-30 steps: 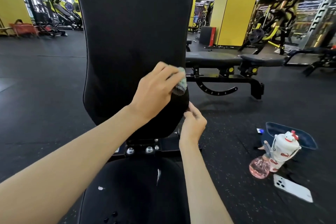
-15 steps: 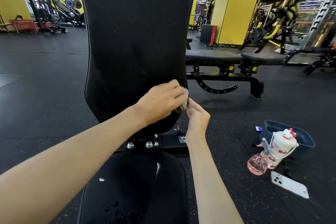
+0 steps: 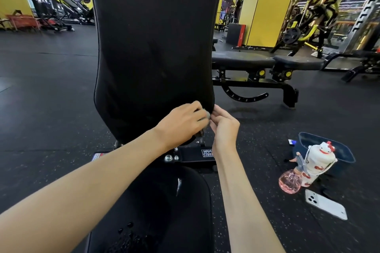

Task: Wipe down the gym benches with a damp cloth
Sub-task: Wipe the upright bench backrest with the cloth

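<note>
wiping low on the upright backrest

holds a grey-green cloth in the left grip, curled round it, and presses it against the lower right edge of the upright black backrest of the gym bench. pinches at the cloth's right end with the right grip, thumb and fingertips drawn together, touching the left fingertips just beside the pad's edge. shows only a small bit of cloth between the two grips. reaches in with both bare forearms over the black seat pad, beaded with water drops near its front. just below the backrest, bolts and a white-lettered label on the frame. on the black rubber floor to the right: a pink spray bottle touching a white cartoon flask, a dark blue basin behind them, a white phone lying camera-side up, nearer. beyond the backrest, a flat bench and yellow pillars.
</note>
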{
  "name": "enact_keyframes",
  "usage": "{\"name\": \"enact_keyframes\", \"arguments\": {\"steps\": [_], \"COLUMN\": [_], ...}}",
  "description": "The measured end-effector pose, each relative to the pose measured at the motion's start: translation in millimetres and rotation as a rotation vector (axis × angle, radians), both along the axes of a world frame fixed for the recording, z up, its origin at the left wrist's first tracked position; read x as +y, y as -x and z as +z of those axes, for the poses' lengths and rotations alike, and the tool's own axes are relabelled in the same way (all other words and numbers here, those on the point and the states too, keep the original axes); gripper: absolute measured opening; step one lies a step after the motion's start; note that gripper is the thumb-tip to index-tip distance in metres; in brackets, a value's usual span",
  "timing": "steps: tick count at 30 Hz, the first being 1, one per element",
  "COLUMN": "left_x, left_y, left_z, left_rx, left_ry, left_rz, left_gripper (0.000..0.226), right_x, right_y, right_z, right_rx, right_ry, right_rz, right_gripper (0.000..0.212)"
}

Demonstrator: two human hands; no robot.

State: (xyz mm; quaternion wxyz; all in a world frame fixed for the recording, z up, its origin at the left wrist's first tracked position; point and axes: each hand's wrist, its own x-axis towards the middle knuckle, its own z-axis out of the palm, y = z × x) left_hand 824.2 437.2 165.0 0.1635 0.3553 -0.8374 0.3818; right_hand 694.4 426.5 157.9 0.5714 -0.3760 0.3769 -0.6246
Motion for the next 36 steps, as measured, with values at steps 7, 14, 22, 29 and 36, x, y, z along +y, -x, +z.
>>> {"name": "enact_keyframes", "arguments": {"steps": [7, 14, 22, 29, 36], "left_x": [15, 16, 22, 2, 22], "left_y": [-46, -43, -35, -33, -24], "left_z": [43, 1, 51, 49, -20], "left_rx": [0.631, 0.444, 0.597, 0.632, 0.21], "left_ry": [0.395, 0.19, 0.322, 0.379, 0.048], "left_rz": [0.108, 0.084, -0.012, 0.109, 0.028], "left_gripper": [0.034, 0.04, 0.038, 0.036, 0.043], "right_x": [-3, -2, 3, 1, 3], "right_y": [-9, -12, -10, -11, -8], "right_z": [-7, -3, 0, -2, 0], "right_rx": [0.036, 0.02, 0.006, 0.002, 0.043], "right_ry": [-0.02, -0.04, -0.048, -0.052, -0.041], "right_rz": [-0.085, -0.121, -0.089, -0.104, -0.081], "right_gripper": [0.049, 0.047, 0.047, 0.046, 0.046]}}
